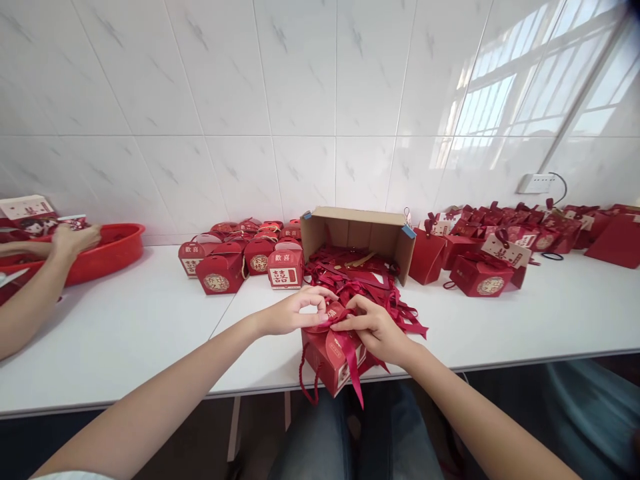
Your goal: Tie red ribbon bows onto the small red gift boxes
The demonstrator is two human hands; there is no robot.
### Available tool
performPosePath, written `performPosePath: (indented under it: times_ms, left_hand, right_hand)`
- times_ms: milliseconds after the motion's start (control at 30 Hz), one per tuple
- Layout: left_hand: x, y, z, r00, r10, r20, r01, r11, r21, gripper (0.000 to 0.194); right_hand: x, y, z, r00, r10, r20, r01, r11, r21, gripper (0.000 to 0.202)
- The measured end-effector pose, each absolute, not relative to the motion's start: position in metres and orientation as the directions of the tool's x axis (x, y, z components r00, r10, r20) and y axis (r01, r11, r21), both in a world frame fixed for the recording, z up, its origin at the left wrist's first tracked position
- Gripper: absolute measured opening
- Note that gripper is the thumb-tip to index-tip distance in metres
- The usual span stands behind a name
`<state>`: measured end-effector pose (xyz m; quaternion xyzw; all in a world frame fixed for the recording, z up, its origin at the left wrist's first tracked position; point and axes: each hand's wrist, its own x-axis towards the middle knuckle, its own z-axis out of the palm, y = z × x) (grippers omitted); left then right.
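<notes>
A red gift box (327, 360) with a rope handle sits at the table's front edge, turned at an angle. Over its top lies a dark pink ribbon (354, 373), one end hanging down the front. My left hand (297, 312) pinches the ribbon at the top of the box, thumb and index finger forming a ring. From the right, my right hand (373, 327) has its fingers closed on the ribbon close to the left fingertips. Just behind the box is a heap of red ribbons (400, 310), spilling from an open cardboard box (357, 217).
Closed red boxes (220, 270) stand in a group at back left. More tagged red boxes (483, 277) line the right side. At far left, another person's hands (75, 240) work over a red basin (113, 257). A power strip (536, 183) is on the wall.
</notes>
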<state>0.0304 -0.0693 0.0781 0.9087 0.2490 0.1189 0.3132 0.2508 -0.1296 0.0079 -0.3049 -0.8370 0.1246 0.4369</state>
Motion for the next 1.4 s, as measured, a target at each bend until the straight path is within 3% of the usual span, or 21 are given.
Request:
performPosePath:
  times_ms: [200, 300, 433, 500, 633, 833, 1033, 1400]
  left_hand:
    - [0.029, -0.069, 0.081, 0.837, 0.536, 0.110, 0.444, -0.784, 0.434, 0.022]
    - [0.035, -0.074, 0.077, 0.806, 0.560, 0.191, 0.393, -0.748, 0.535, 0.019]
    - [0.047, -0.084, 0.065, 0.716, 0.664, 0.214, 0.274, -0.549, 0.789, 0.028]
    - [0.054, -0.088, 0.058, 0.632, 0.740, 0.232, 0.263, -0.486, 0.834, 0.031]
    - [0.062, -0.091, 0.048, 0.484, 0.825, 0.292, 0.318, -0.477, 0.819, 0.028]
    - [0.065, -0.095, 0.039, 0.427, 0.851, 0.306, 0.278, -0.445, 0.851, 0.023]
    - [0.065, -0.096, 0.036, 0.399, 0.865, 0.304, 0.247, -0.421, 0.873, 0.036]
    - [0.065, -0.096, 0.033, 0.413, 0.862, 0.295, 0.232, -0.413, 0.881, 0.038]
  right_hand:
    - [0.251, -0.133, 0.007, -0.423, 0.632, 0.649, 0.418, 0.772, -0.479, 0.044]
    - [0.249, -0.135, 0.010, -0.366, 0.678, 0.637, 0.394, 0.733, -0.555, 0.033]
    - [0.244, -0.136, 0.013, -0.198, 0.786, 0.585, 0.339, 0.615, -0.712, 0.021]
    - [0.242, -0.135, 0.013, -0.164, 0.808, 0.566, 0.313, 0.587, -0.747, 0.019]
    - [0.241, -0.132, 0.013, -0.120, 0.830, 0.544, 0.254, 0.556, -0.792, 0.016]
    - [0.238, -0.128, 0.013, -0.052, 0.872, 0.487, 0.123, 0.490, -0.863, 0.015]
    - [0.234, -0.123, 0.013, 0.066, 0.924, 0.376, -0.064, 0.380, -0.923, 0.028]
    - [0.229, -0.121, 0.007, 0.294, 0.932, 0.212, -0.346, 0.311, -0.885, 0.042]
